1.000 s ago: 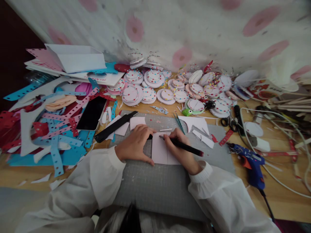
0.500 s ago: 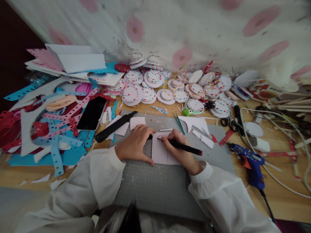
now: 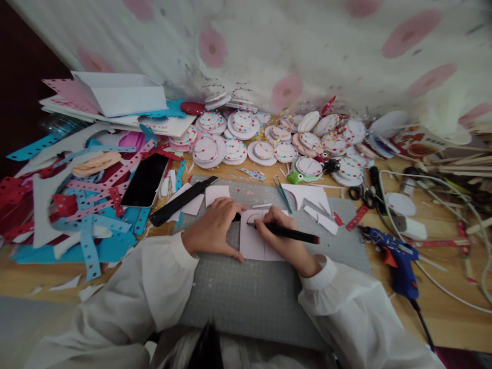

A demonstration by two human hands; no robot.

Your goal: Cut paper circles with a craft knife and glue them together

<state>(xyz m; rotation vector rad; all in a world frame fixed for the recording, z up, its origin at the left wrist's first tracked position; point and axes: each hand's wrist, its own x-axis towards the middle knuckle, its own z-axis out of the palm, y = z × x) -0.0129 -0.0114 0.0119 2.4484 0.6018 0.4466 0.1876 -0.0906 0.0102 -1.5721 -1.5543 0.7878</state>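
Note:
A black marker pen with a dark red end is gripped in my right hand. Its tip touches a small white card, which bears a short red curve and a thin straight line. My left hand lies with thumb and fingers apart at the card's left edge, pressing near it. Something dark, too small to name, shows by the left fingertips. The card rests on a grey cutting mat. Behind the card are tweezers and white paper offcuts.
A long black tool and a phone lie left, beside heaped coloured strips. Decorated white discs line the back. Scissors, a blue glue gun and a white cable sit right.
The marker tip has shifted slightly left and down, and the red curve on the card is longer. My left hand has stayed in place.

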